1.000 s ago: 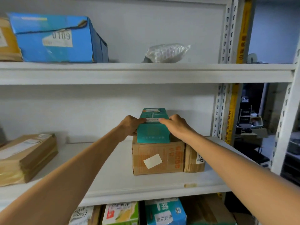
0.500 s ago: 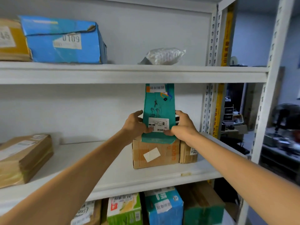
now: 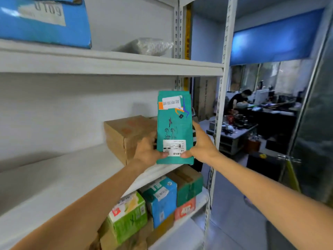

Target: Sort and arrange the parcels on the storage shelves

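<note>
Teal parcel [image 3: 173, 127]: upright, off the middle shelf [image 3: 86, 170] beside the cardboard box [image 3: 126, 136] | left hand [image 3: 146, 150], right hand [image 3: 203, 147]: pinching lower edges | risk: low 2-hand pinch, top-heavy parcel may tip.

Bare white board all along the middle shelf [image 3: 68, 177], wide open from the left edge across to the brown cardboard box [image 3: 126, 136] sitting at the right end. In front of that box's right end: flat teal paper parcel [image 3: 173, 127], upright, pinched at its lower corners by the left hand [image 3: 147, 152] and right hand [image 3: 201, 147]. Capped overhead by the white upper shelf board [image 3: 108, 64]. Hemmed in on the right by the white perforated steel upright [image 3: 219, 114], open aisle beyond. Down below, crowded: green printed carton [image 3: 129, 217], blue-and-teal carton [image 3: 162, 201] and brown-topped green box [image 3: 189, 192], packed side by side.
</note>
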`<move>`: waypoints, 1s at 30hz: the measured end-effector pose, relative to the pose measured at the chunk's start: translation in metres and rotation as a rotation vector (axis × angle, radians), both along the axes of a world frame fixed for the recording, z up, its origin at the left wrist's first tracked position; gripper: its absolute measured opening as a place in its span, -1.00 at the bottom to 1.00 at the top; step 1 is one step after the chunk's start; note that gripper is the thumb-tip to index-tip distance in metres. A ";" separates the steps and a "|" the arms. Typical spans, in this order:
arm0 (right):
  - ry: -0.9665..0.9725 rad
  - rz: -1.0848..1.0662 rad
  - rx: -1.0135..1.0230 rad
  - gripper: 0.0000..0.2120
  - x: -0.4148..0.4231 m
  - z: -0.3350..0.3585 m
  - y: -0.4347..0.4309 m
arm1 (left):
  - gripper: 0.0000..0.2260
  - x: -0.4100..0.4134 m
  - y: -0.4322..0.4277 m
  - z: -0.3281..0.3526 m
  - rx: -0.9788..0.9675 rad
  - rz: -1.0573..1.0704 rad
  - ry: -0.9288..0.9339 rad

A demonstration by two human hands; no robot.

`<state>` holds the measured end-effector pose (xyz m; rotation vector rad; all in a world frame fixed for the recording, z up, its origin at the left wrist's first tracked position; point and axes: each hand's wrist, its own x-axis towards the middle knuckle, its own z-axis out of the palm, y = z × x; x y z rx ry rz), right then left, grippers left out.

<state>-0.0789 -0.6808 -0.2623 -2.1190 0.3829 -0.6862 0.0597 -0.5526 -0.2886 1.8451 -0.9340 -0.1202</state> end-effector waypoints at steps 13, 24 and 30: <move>-0.035 -0.312 -0.045 0.07 -0.169 -0.043 -0.049 | -0.04 -0.132 -0.089 -0.032 -0.048 -0.431 -0.014; 0.061 -0.939 0.098 0.02 -0.335 -0.058 -0.044 | 0.05 -0.282 -0.193 -0.062 -0.012 -0.922 -0.031; 0.087 -1.232 0.067 0.02 -0.430 -0.074 -0.007 | -0.01 -0.393 -0.205 -0.076 0.001 -1.215 -0.047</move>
